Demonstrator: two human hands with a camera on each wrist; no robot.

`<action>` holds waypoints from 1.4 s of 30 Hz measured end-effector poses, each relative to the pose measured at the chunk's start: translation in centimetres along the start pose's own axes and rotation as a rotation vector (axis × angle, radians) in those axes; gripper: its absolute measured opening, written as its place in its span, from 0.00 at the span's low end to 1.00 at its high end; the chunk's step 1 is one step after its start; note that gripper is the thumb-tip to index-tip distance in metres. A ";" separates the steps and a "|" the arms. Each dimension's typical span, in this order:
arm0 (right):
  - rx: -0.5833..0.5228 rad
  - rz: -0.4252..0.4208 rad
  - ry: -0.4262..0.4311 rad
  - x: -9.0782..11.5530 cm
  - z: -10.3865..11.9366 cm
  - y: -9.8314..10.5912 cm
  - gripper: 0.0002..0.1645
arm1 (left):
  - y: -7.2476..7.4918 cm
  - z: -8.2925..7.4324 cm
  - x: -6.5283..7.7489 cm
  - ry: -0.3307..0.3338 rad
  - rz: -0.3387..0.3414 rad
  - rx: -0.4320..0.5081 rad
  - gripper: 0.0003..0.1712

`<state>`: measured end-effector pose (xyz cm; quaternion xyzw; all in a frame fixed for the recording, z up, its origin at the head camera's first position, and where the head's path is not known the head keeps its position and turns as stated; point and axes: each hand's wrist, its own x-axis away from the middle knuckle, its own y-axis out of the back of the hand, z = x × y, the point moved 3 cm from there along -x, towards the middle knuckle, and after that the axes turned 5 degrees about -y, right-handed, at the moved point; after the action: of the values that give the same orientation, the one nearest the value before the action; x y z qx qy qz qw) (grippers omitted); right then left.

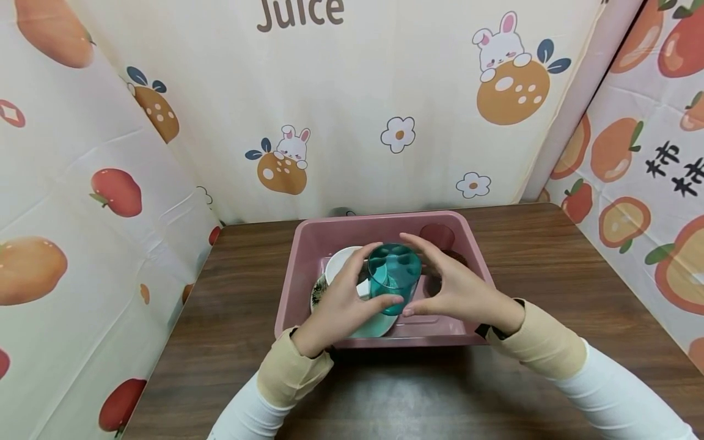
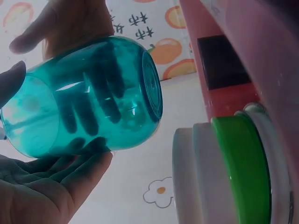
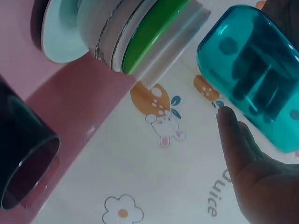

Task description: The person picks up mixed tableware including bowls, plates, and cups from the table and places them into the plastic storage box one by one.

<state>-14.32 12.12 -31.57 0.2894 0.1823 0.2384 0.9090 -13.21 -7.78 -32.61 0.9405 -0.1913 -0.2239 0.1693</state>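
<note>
A see-through teal cup (image 1: 393, 287) is held between both hands above the pink tub, its mouth facing up. My left hand (image 1: 343, 299) curves round the cup's left side, thumb low at the front. From the right, my right hand (image 1: 459, 287) curves round it too, its thumb near the cup's base. Fingers show as dark shapes through the teal wall in both wrist views. Below the hands, the tub (image 1: 379, 221) holds a stack of dishes with a white bowl (image 1: 335, 266) on top and a green-banded bowl (image 2: 240, 163) in it.
A pale green dish (image 1: 376, 327) lies near the tub's front wall. At the tub's right are a dark reddish cup (image 1: 438, 234) and other dark ware, partly hidden by the right hand. The tub stands on a brown wooden table (image 1: 236, 318) against fruit-patterned curtains (image 1: 352, 122).
</note>
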 end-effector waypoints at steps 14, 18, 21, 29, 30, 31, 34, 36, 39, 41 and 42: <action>0.087 -0.081 0.051 -0.5 0.1 -0.7 0.55 | -0.2 -0.5 0.2 -0.030 0.015 -0.006 0.47; 0.116 -0.090 0.066 -0.6 0.3 -0.5 0.54 | -0.1 -0.5 0.2 -0.009 0.025 -0.027 0.48; 0.114 -0.083 0.065 -0.5 0.4 -0.2 0.54 | 0.1 -0.5 0.3 0.009 0.040 -0.039 0.47; 0.060 -0.113 -0.060 0.2 -0.7 2.0 0.55 | 1.8 0.0 0.7 0.033 0.011 -0.046 0.45; 0.071 -0.123 -0.073 0.4 -0.8 2.3 0.55 | 2.1 0.1 0.7 0.038 0.001 -0.059 0.44; 0.079 -0.132 -0.079 0.5 -1.0 2.6 0.55 | 2.5 0.2 0.8 0.039 -0.007 -0.075 0.44; 0.109 -0.161 -0.091 0.7 -1.5 3.5 0.54 | 3.7 0.4 0.9 0.038 -0.027 -0.114 0.43; 0.103 -0.172 -0.102 0.9 -1.7 3.9 0.53 | 4.5 0.5 1.1 0.039 -0.041 -0.128 0.43; 0.040 -0.166 -0.131 1.1 -2.2 4.4 0.52 | 6.0 0.9 1.4 0.064 -0.061 -0.145 0.42; 0.004 -0.159 -0.155 1.3 -2.6 4.6 0.52 | 7.0 1.4 1.6 0.094 -0.077 -0.155 0.41; -0.006 -0.155 -0.166 1.4 -2.8 4.7 0.52 | 7.6 1.8 1.7 0.113 -0.084 -0.169 0.41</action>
<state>-16.05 17.48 -31.04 0.2902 0.1277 0.1431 0.9375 -14.86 -15.55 -31.61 0.9411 -0.1224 -0.1930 0.2490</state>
